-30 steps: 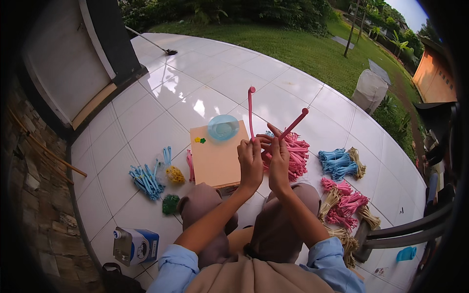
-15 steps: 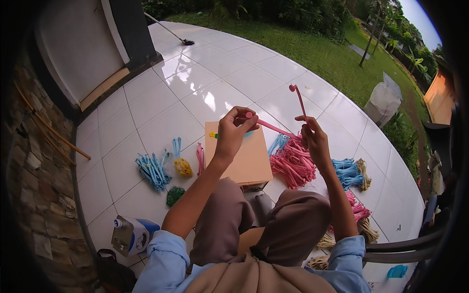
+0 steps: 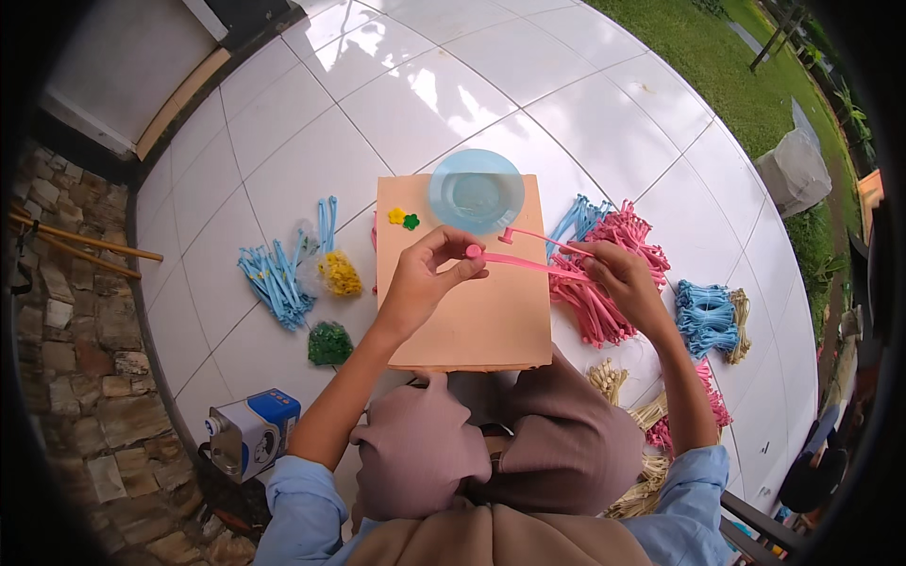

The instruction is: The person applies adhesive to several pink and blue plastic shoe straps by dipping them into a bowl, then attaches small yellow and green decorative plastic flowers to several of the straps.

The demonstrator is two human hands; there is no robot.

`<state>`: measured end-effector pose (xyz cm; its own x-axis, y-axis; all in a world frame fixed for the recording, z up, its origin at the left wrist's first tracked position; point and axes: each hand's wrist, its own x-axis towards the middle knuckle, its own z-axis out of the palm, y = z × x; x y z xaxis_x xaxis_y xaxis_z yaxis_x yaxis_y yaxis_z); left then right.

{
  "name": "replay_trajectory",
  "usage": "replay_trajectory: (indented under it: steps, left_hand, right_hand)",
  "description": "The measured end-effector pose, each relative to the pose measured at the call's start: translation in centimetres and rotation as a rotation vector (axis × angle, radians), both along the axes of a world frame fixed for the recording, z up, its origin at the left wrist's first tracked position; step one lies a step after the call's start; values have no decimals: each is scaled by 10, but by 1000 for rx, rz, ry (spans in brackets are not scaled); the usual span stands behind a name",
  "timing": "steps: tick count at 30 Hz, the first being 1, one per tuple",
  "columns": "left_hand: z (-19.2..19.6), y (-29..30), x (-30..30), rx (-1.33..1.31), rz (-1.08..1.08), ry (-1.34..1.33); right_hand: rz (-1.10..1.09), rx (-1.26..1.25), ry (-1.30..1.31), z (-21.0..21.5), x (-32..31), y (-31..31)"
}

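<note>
My right hand (image 3: 628,278) grips two thin pink plastic stems (image 3: 538,257) that point left over a tan board (image 3: 472,311) lying on my knees. My left hand (image 3: 425,281) pinches the round tip of the lower stem between thumb and fingers. A shallow light-blue dish (image 3: 477,189) sits at the board's far edge. Beside it lie a small yellow flower piece (image 3: 397,215) and a green one (image 3: 411,223).
A heap of pink stems (image 3: 613,274) lies right of the board, with blue stems (image 3: 706,316) and tan ones (image 3: 618,382) further right. Left on the white tiles: blue stems (image 3: 278,278), yellow pieces (image 3: 340,274), green pieces (image 3: 329,344), a small carton (image 3: 253,432).
The view has tilted down toward the board. My hands have lowered the pink stems from upright to lying level over the board, and my left hand has moved to the tip of one stem.
</note>
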<state>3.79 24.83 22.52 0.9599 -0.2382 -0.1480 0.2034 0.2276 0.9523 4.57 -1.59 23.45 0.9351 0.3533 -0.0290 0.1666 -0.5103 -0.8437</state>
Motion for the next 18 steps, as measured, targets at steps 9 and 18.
replay_trajectory:
  steps: [9, 18]
  left_hand:
    - [-28, 0, 1, 111, 119, -196]
    - [-36, 18, -5, 798, -103, -396]
  right_hand:
    - [-359, 396, 190, -26, -17, 8]
    - [11, 482, 272, -62, -1, 0]
